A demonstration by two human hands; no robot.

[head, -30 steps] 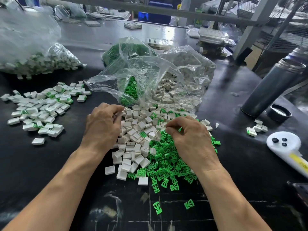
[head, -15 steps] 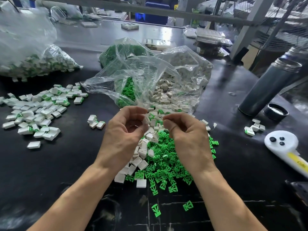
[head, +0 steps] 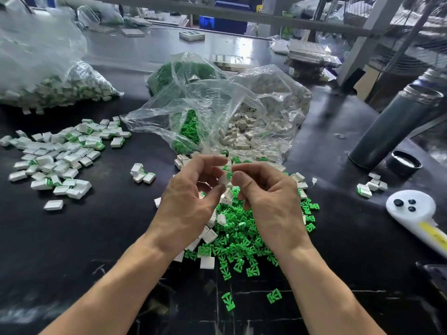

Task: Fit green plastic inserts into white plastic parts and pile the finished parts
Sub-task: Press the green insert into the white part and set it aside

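Two hands met above the loose heap, fingertips almost touching. Left hand (head: 191, 201) had thumb and fingers curled round a white part (head: 224, 179), pinched at their tips. Right hand (head: 268, 201) had its fingers bent inward, pinching a green insert (head: 229, 174) right against that white part; whether the insert was seated could not be told.

Below the hands lay the mixed heap: green inserts (head: 239, 240) spread toward the near side, white parts (head: 210, 235) along the left edge. Behind it, an open clear bag (head: 217, 112) spilled both kinds. Finished parts (head: 60, 160) lay piled well to the left on the black table (head: 96, 238), with a small cluster (head: 142, 174) between that pile and the hands. A sealed bag of finished parts (head: 48, 88) sat far left. At right stood a grey flask (head: 396, 126), its cap (head: 403, 163) beside it.
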